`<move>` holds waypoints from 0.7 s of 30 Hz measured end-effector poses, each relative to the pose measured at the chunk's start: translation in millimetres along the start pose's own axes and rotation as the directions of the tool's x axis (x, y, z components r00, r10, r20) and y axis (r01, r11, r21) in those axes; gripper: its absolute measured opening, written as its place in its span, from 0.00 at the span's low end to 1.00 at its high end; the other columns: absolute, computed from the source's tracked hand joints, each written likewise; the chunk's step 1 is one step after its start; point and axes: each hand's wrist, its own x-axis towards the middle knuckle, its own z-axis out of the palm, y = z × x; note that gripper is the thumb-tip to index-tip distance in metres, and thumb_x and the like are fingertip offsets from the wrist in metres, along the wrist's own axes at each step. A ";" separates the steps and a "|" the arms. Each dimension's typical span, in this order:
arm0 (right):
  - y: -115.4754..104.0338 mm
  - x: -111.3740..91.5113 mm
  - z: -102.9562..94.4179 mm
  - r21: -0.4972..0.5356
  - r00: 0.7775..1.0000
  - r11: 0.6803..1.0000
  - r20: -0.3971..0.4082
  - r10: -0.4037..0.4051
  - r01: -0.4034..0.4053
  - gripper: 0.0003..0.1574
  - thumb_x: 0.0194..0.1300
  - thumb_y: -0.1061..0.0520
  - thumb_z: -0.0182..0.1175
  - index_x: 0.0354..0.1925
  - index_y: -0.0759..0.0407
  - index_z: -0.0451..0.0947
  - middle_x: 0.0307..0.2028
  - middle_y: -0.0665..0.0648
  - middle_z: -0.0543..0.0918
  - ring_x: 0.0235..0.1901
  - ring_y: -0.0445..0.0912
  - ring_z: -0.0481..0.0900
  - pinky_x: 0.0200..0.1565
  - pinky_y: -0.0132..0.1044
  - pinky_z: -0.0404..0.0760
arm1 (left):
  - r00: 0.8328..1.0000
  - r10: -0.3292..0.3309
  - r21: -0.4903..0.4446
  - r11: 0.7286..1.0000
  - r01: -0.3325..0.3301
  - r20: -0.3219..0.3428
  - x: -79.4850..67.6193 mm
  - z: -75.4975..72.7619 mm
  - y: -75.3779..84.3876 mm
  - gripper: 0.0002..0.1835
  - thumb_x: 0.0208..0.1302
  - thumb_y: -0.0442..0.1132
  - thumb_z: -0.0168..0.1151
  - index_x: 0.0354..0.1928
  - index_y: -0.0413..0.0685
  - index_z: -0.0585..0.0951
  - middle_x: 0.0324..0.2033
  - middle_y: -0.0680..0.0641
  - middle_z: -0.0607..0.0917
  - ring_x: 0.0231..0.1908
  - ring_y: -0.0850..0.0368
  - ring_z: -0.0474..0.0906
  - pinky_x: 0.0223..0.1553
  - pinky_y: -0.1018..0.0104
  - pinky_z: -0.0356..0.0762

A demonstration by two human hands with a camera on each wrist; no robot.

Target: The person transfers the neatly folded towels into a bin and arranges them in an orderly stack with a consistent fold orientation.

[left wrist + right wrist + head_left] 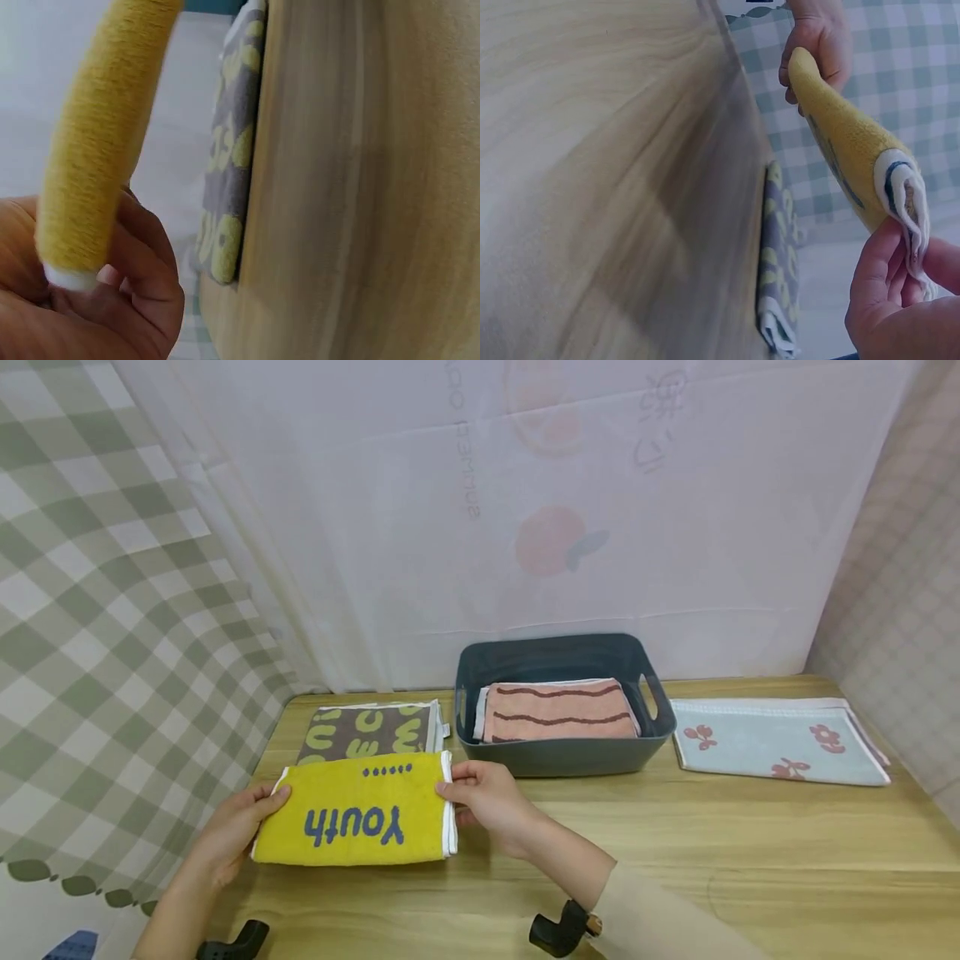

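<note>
A folded yellow towel [360,806] with blue lettering hangs between both hands, raised above the table. My left hand [238,822] pinches its left edge, thumb on top. At the opposite end, my right hand [491,806] grips the white-edged layers between thumb and fingers, as the right wrist view shows with the folded layers [900,187]. Behind the yellow towel, and partly covered by it in the head view, a folded brown towel [337,737] with green letters lies flat on the table.
A dark grey-green basket [555,760] stands at the back centre, holding a folded pink towel [562,708] with wavy brown stripes. To its right lies a folded light-blue towel [772,743] with pink flowers. A white curtain [375,568] hangs behind the wooden table [675,843]; checked cloth [112,610] hangs at left.
</note>
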 end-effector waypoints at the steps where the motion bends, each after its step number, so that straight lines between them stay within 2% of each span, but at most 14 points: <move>1: -1.4 -0.6 -0.9 -0.004 1.000 1.000 -0.003 -0.008 0.008 0.17 0.74 0.58 0.65 0.55 0.68 0.80 0.42 0.58 0.89 0.39 0.46 0.86 0.43 0.41 0.88 | 1.000 0.007 0.000 1.000 -0.007 0.000 -0.1 0.0 1.3 0.22 0.82 0.52 0.54 0.57 0.38 0.71 0.34 0.53 0.86 0.33 0.58 0.84 0.33 0.62 0.85; 7: -10.5 -3.9 -7.6 -0.010 0.999 0.999 -0.013 -0.038 0.038 0.19 0.74 0.59 0.65 0.56 0.70 0.79 0.43 0.59 0.89 0.39 0.47 0.87 0.44 0.42 0.88 | 0.998 0.060 -0.007 0.998 -0.060 0.009 -1.4 2.5 11.2 0.23 0.83 0.52 0.52 0.59 0.36 0.69 0.34 0.53 0.87 0.31 0.58 0.87 0.31 0.63 0.86; 12: -19.0 -5.5 -15.3 -0.010 0.998 0.998 0.003 -0.069 0.069 0.18 0.75 0.60 0.65 0.57 0.71 0.79 0.44 0.61 0.89 0.40 0.47 0.87 0.43 0.41 0.88 | 0.995 0.102 -0.058 0.993 -0.101 0.016 -2.7 8.2 20.4 0.26 0.82 0.51 0.53 0.63 0.34 0.69 0.36 0.52 0.88 0.33 0.57 0.89 0.32 0.62 0.88; 15: -23.2 -5.7 -19.8 -0.017 0.996 0.996 0.014 -0.089 0.089 0.18 0.75 0.60 0.64 0.57 0.71 0.79 0.46 0.61 0.89 0.41 0.47 0.87 0.43 0.40 0.87 | 0.994 0.108 -0.085 0.991 -0.108 0.000 -4.0 12.3 24.8 0.26 0.81 0.52 0.55 0.62 0.34 0.70 0.36 0.51 0.89 0.34 0.57 0.89 0.32 0.63 0.88; 21: -31.5 -6.9 -29.7 -0.013 0.992 0.992 0.014 -0.123 0.123 0.17 0.75 0.61 0.63 0.57 0.71 0.78 0.48 0.62 0.88 0.44 0.48 0.88 0.46 0.42 0.88 | 0.992 0.124 -0.067 0.990 -0.125 -0.009 -2.6 20.5 34.1 0.28 0.80 0.55 0.56 0.61 0.35 0.69 0.37 0.52 0.88 0.34 0.57 0.89 0.31 0.64 0.87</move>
